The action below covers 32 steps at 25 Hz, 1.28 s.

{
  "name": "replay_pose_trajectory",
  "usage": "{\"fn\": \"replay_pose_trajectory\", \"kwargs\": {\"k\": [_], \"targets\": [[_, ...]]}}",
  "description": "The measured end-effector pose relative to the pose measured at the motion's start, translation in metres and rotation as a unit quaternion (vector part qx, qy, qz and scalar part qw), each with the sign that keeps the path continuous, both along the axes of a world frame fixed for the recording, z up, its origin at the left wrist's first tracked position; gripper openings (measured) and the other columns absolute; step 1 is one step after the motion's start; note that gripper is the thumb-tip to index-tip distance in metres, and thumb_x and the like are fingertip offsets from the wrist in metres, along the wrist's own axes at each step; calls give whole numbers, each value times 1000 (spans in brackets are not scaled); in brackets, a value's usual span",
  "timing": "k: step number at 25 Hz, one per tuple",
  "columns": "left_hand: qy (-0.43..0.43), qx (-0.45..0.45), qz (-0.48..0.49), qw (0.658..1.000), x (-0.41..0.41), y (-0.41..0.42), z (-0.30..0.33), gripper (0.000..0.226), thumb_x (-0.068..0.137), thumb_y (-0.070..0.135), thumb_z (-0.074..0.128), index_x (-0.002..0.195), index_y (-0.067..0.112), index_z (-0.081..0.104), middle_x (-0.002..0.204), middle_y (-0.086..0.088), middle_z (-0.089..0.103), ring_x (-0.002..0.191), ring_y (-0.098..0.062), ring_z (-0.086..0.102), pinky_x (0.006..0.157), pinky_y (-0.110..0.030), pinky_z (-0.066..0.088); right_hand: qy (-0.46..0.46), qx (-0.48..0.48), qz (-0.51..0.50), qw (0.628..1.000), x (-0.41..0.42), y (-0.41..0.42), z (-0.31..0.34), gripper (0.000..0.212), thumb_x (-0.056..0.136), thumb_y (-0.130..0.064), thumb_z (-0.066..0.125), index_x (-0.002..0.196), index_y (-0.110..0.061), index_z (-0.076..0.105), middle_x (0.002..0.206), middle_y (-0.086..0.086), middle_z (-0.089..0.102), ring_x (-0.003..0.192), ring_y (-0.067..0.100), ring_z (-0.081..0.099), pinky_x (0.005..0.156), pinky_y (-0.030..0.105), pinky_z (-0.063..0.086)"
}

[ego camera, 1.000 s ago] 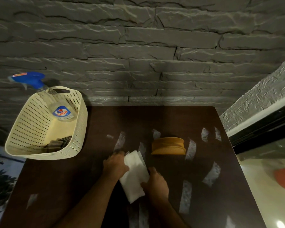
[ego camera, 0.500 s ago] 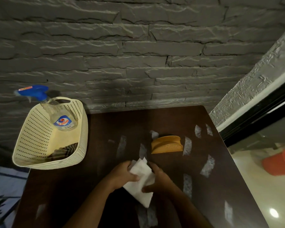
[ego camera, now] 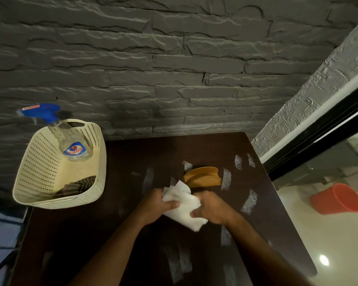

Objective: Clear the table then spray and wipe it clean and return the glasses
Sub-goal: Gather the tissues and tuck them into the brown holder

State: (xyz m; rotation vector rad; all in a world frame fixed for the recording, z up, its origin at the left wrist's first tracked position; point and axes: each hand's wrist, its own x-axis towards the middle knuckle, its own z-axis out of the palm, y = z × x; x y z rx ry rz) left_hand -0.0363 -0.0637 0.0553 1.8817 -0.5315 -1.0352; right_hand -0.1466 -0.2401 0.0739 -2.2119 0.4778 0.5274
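White, crumpled tissue sits between my hands; left hand and right hand both pinch it.

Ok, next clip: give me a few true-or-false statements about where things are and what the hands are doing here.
1. Both hands hold the white tissue. True: the left hand and the right hand each grip it above the table.
2. The spray bottle lies flat on the table. False: it stands leaning in the basket, blue head above the rim.
3. The wooden holder sits on the table beyond the hands. True.
4. The basket holds only the bottle. False: a dark striped cloth lies in it too.
5. Glasses stand on the table. False: none are in view.
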Motion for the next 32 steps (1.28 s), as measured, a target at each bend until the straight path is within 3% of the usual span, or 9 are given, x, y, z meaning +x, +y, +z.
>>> {"fn": "replay_pose_trajectory", "kwargs": {"k": [3, 7, 11, 17, 20, 24, 29, 32], "targets": [[5, -6, 23, 1000, 4, -30, -6, 34, 79, 32, 73, 110, 21, 64, 94, 15, 63, 89, 0, 59, 72, -19, 46, -2, -111, -16, 994, 9, -35, 10, 26, 76, -22, 69, 102, -22, 67, 97, 0, 70, 88, 15, 65, 80, 37, 56], [-10, -35, 89, 995, 18, -74, -10, 22, 77, 24, 77, 97, 23, 69, 94, 4, 72, 88, -12, 67, 85, -40, 55, -45, -193, -33, 980, 33, -92, 23, 22, 80, -22, 67, 102, -27, 67, 92, -1, 72, 82, 16, 66, 78, 37, 56], [-77, -15, 116, 990, 38, -113, -12, 29, 79, 20, 75, 106, 11, 68, 98, 0, 70, 89, -16, 66, 82, -37, 54, -85, -236, 10, 968, 58, -134, 21, 31, 85, -22, 63, 116, -23, 63, 104, 2, 70, 92, 17, 66, 83, 36, 56], [-170, 116, 42, 978, 37, -130, -41, 17, 81, 32, 70, 92, 18, 68, 85, 4, 65, 81, -16, 63, 68, -29, 46, -64, -246, 80, 964, 64, -154, -19, 29, 87, -18, 56, 115, -23, 64, 106, 6, 69, 96, 23, 65, 82, 34, 54], [-168, 133, 44, 976, 30, -131, -53, 5, 80, 31, 69, 82, 29, 65, 83, 7, 67, 84, -16, 64, 72, -31, 47, -75, -231, 93, 966, 56, -158, -36, 26, 87, -17, 55, 110, -22, 65, 101, 5, 70, 90, 21, 65, 74, 29, 50], [-178, 192, 55, 964, 31, -132, -62, 25, 78, 39, 70, 100, 26, 67, 94, 4, 69, 87, -16, 62, 76, -33, 49, -84, -222, 92, 967, 53, -168, -45, 24, 85, -19, 56, 107, -22, 65, 96, 5, 71, 85, 22, 66, 72, 34, 54], [-151, 244, 33, 957, 35, -131, -59, 31, 82, 42, 66, 108, 25, 64, 99, 2, 66, 89, -15, 60, 78, -34, 49, -80, -175, 97, 977, 47, -178, -48, 29, 84, -23, 60, 113, -22, 62, 104, 3, 69, 90, 19, 65, 76, 31, 52], [-128, 265, 18, 956, 34, -128, -57, 46, 79, 40, 70, 121, 26, 59, 116, 1, 63, 102, -17, 58, 90, -39, 49, -81, -141, 86, 983, 47, -183, -46, 37, 79, -28, 65, 115, -26, 62, 110, 1, 68, 95, 19, 64, 81, 35, 53]]}}
